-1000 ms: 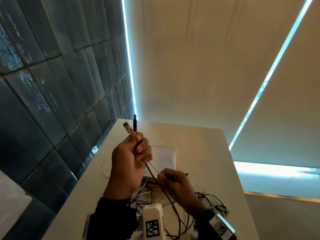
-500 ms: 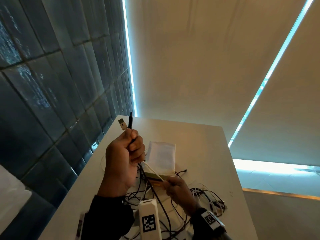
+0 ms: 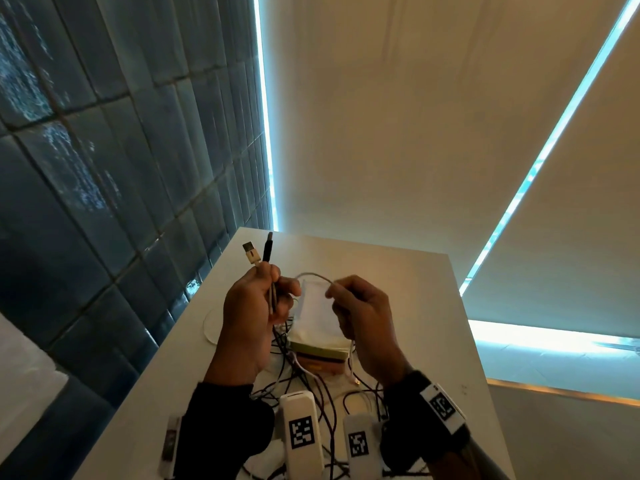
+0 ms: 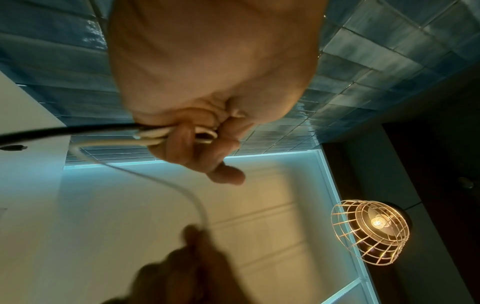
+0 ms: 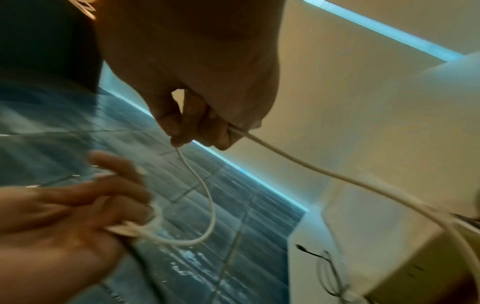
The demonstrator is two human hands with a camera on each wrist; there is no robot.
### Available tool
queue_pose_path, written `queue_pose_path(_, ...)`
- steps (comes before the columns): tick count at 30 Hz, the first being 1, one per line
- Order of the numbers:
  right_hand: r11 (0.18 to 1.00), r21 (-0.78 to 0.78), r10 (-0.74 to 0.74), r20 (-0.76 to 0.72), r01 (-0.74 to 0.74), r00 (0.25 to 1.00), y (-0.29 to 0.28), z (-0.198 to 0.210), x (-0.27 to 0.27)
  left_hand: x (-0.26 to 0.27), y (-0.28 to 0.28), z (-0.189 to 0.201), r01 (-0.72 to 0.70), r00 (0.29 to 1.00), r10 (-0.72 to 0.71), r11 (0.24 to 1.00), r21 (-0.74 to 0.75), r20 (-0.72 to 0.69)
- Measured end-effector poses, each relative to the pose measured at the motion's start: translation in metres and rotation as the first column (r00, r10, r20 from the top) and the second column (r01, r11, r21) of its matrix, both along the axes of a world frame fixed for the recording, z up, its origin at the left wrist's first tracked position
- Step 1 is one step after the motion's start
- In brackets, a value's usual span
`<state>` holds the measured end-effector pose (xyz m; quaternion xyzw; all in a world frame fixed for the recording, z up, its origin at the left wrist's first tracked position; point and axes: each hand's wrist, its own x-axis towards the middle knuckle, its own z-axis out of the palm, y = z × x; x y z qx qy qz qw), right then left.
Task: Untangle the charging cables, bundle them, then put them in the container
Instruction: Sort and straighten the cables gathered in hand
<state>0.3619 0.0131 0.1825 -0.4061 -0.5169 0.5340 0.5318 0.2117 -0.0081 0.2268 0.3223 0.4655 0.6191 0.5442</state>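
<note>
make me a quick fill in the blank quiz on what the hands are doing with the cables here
1. The left hand grips a white cable and a ____ cable.
2. The white cable arcs from the left hand to the ____ hand.
3. The right hand ____ the white cable.
4. The loose cables lie tangled on the ____.

Missing words: black; right; pinches; table

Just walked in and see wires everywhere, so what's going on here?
A person is sorting charging cables over a white table. The left hand grips a white cable and a black cable, plugs pointing up. The right hand pinches the white one, looping it. More tangled cables lie below.
</note>
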Motion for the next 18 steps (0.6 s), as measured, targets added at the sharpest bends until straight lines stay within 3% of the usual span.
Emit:
queue_pose_path(3, 0.979, 0.162, 0.130, -0.014, -0.126, 0.991, -0.014, 0.028, -0.009, 0.004, 0.001, 0.002, -0.018, 0.998, 0.016, 1.000, -0.023, -0.058)
queue_pose_path(6, 0.955, 0.215, 0.200, 0.043, -0.204, 0.979, -0.024, 0.033, -0.014, 0.003, 0.001, 0.009, 0.015, 0.998, -0.016, 1.000, 0.025, 0.059)
queue_pose_path(11, 0.962, 0.028, 0.270, 0.041, -0.271, 0.962, -0.026, 0.011, -0.008, 0.000, -0.002, 0.019, 0.113, 0.919, -0.155, 0.985, 0.134, 0.364)
queue_pose_path(18, 0.977, -0.100, 0.200, 0.107, -0.189, 0.974, -0.008, -0.041, 0.002, -0.001, -0.002, 0.015, 0.212, 0.934, -0.260, 0.956, 0.204, 0.246)
